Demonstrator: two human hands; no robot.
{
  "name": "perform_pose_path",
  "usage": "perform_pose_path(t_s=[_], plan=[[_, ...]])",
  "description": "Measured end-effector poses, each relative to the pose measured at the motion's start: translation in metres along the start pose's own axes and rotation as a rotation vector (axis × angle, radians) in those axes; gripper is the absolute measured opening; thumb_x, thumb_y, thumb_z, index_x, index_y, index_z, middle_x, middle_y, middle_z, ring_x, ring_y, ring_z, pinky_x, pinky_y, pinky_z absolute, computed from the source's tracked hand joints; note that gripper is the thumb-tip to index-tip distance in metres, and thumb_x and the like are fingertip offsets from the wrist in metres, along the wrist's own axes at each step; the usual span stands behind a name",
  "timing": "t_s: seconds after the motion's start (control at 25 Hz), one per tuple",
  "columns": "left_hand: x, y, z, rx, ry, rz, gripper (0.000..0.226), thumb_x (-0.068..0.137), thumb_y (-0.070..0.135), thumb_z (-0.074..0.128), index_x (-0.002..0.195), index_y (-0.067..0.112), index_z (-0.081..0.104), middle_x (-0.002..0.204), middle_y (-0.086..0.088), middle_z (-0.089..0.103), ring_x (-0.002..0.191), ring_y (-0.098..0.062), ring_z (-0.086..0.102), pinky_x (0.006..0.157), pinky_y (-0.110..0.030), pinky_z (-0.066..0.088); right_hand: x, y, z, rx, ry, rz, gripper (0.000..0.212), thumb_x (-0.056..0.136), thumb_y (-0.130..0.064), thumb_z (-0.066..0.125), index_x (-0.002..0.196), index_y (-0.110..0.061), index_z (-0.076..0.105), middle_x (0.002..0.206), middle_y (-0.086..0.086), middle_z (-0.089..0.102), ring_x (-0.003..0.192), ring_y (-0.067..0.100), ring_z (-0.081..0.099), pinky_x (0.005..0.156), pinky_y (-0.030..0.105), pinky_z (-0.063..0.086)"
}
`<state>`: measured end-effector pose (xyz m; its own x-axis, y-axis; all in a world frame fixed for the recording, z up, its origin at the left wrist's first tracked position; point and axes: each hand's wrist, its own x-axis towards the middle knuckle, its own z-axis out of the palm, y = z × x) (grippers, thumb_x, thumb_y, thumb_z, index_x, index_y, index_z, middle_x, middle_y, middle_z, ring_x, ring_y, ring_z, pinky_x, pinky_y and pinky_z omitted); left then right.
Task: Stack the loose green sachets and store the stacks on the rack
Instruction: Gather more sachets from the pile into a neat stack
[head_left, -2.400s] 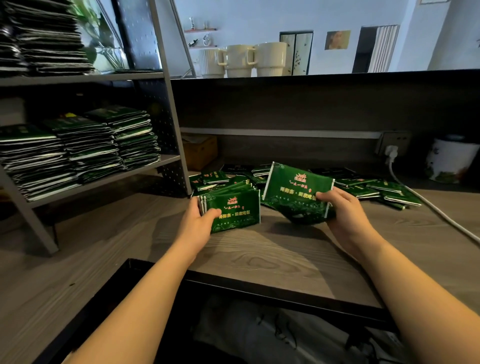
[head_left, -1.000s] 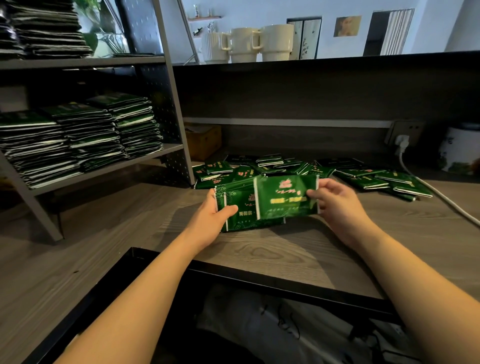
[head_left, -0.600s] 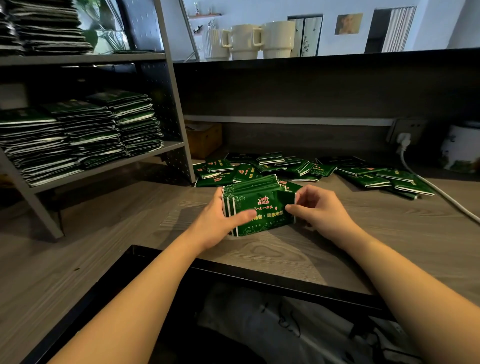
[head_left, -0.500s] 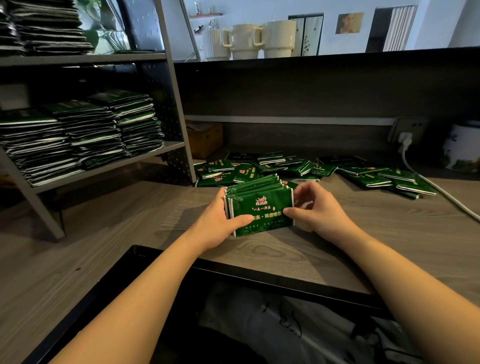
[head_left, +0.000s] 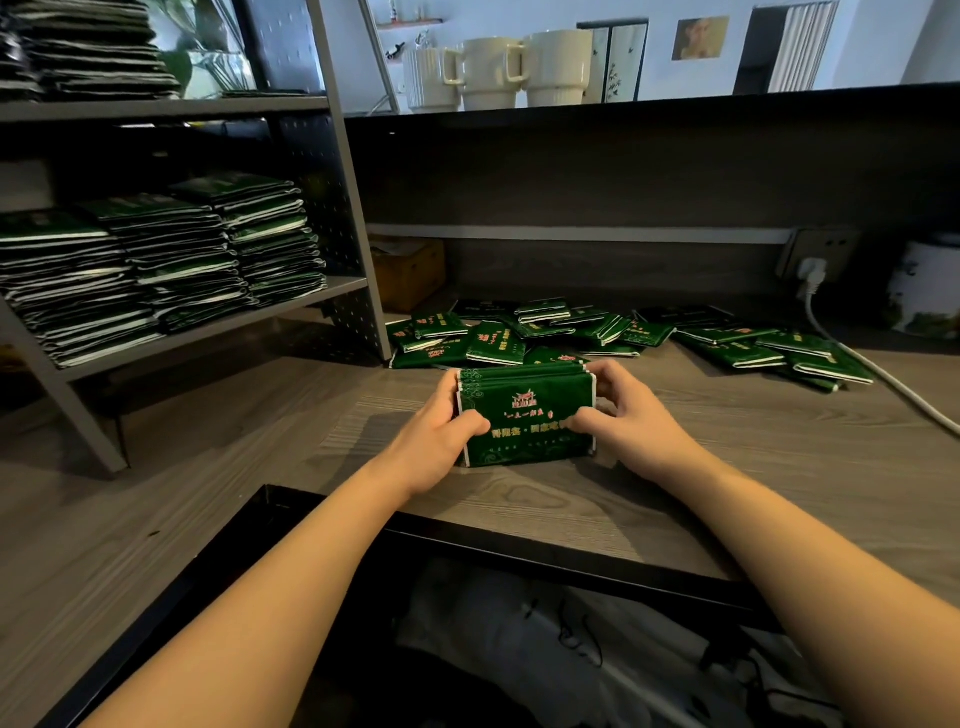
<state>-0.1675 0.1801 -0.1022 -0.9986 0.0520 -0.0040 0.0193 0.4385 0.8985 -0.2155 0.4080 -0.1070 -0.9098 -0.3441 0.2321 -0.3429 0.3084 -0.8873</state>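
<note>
A stack of green sachets (head_left: 527, 410) stands on its long edge on the wooden desk, printed face toward me. My left hand (head_left: 441, 434) grips its left end, thumb across the front. My right hand (head_left: 626, 415) grips its right end, thumb on the front and fingers behind. Loose green sachets (head_left: 571, 332) lie scattered behind the stack, and more (head_left: 769, 351) lie to the right. The grey metal rack (head_left: 306, 301) stands at the left, with several sachet stacks (head_left: 171, 265) on its middle shelf.
A white cable (head_left: 878, 369) runs from a wall socket (head_left: 813, 270) across the desk's right side. A white canister (head_left: 930, 291) stands at far right. A brown box (head_left: 410, 270) sits behind the rack. Cream mugs (head_left: 498, 67) line the upper ledge. A black-edged opening (head_left: 519, 556) lies near me.
My right hand brought a single sachet in from the right and laid it on the front of the stack. Both hands now grip the stack's ends, squared together.
</note>
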Motion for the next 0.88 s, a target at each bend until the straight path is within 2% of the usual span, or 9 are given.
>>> perform_pose_path(t_s=[0.08, 0.2, 0.28, 0.36, 0.44, 0.52, 0.64, 0.76, 0.88], plan=[[-0.001, 0.0, -0.003, -0.034, 0.034, 0.035, 0.076, 0.077, 0.047, 0.057, 0.147, 0.03, 0.034, 0.148, 0.001, 0.05, 0.135, -0.021, 0.046, 0.115, -0.052, 0.032, 0.001, 0.001, -0.001, -0.002, 0.002, -0.014, 0.048, 0.077, -0.018, 0.072, 0.12, -0.022, 0.054, 0.117, -0.004, 0.066, 0.111, 0.01, 0.062, 0.099, 0.033, 0.049], [0.005, -0.007, -0.005, -0.008, 0.031, 0.04, 0.092, 0.064, 0.063, 0.07, 0.145, 0.035, 0.037, 0.145, 0.003, 0.052, 0.133, -0.021, 0.05, 0.112, -0.053, 0.037, 0.001, 0.002, -0.001, -0.028, -0.06, 0.007, 0.043, 0.081, -0.01, 0.074, 0.117, -0.025, 0.054, 0.112, -0.005, 0.069, 0.101, 0.006, 0.067, 0.092, 0.03, 0.052], [0.01, -0.014, -0.006, -0.023, 0.061, 0.033, 0.096, 0.063, 0.063, 0.075, 0.146, 0.028, 0.04, 0.144, 0.002, 0.054, 0.131, -0.021, 0.052, 0.111, -0.052, 0.04, 0.0, 0.001, -0.002, -0.038, -0.061, -0.009, 0.04, 0.083, -0.008, 0.073, 0.114, -0.027, 0.055, 0.11, -0.006, 0.069, 0.1, 0.005, 0.067, 0.092, 0.03, 0.053], [0.011, -0.012, -0.008, -0.066, 0.141, 0.012, 0.084, 0.069, 0.052, 0.075, 0.14, 0.018, 0.047, 0.131, 0.0, 0.062, 0.119, -0.019, 0.059, 0.105, -0.048, 0.046, 0.0, 0.004, -0.002, -0.04, -0.015, -0.011, 0.036, 0.087, -0.014, 0.072, 0.116, -0.027, 0.055, 0.112, -0.005, 0.067, 0.105, 0.006, 0.064, 0.094, 0.028, 0.05], [0.013, -0.013, -0.01, -0.092, 0.246, -0.013, 0.074, 0.074, 0.047, 0.072, 0.135, 0.012, 0.048, 0.117, -0.002, 0.062, 0.102, -0.019, 0.061, 0.087, -0.036, 0.05, 0.002, 0.007, -0.003, -0.083, 0.112, -0.005, 0.033, 0.091, -0.026, 0.069, 0.121, -0.023, 0.056, 0.112, -0.004, 0.065, 0.108, 0.007, 0.061, 0.089, 0.022, 0.047], [0.016, -0.017, -0.011, -0.051, 0.358, -0.031, 0.049, 0.085, 0.038, 0.069, 0.121, 0.009, 0.051, 0.11, -0.01, 0.059, 0.096, -0.028, 0.058, 0.072, -0.032, 0.045, 0.009, 0.008, -0.006, -0.181, 0.244, 0.066, 0.037, 0.093, -0.037, 0.065, 0.124, -0.02, 0.057, 0.114, -0.004, 0.064, 0.108, 0.012, 0.061, 0.086, 0.026, 0.05], [0.02, -0.024, -0.013, -0.044, 0.379, -0.051, 0.051, 0.088, 0.039, 0.067, 0.128, 0.012, 0.05, 0.124, -0.01, 0.058, 0.109, -0.026, 0.056, 0.086, -0.04, 0.046, 0.029, 0.01, -0.014, -0.418, 0.233, 0.239, 0.055, 0.093, -0.05, 0.061, 0.136, -0.017, 0.051, 0.13, 0.003, 0.059, 0.117, 0.023, 0.058, 0.097, 0.045, 0.051], [0.022, -0.024, -0.012, -0.017, 0.331, -0.053, 0.075, 0.087, 0.045, 0.064, 0.15, 0.015, 0.034, 0.143, -0.003, 0.05, 0.126, -0.024, 0.051, 0.105, -0.047, 0.043, 0.054, 0.013, -0.014, -0.675, 0.165, 0.32, 0.07, 0.091, -0.06, 0.055, 0.142, -0.014, 0.044, 0.134, 0.012, 0.058, 0.122, 0.031, 0.055, 0.101, 0.047, 0.047], [0.024, -0.026, -0.01, 0.009, 0.297, -0.047, 0.078, 0.083, 0.051, 0.062, 0.148, 0.016, 0.038, 0.144, -0.004, 0.051, 0.129, -0.025, 0.05, 0.107, -0.051, 0.042, 0.069, 0.014, -0.008, -0.795, 0.123, 0.364, 0.072, 0.089, -0.061, 0.059, 0.143, -0.016, 0.042, 0.134, 0.013, 0.057, 0.128, 0.033, 0.047, 0.103, 0.047, 0.042]])
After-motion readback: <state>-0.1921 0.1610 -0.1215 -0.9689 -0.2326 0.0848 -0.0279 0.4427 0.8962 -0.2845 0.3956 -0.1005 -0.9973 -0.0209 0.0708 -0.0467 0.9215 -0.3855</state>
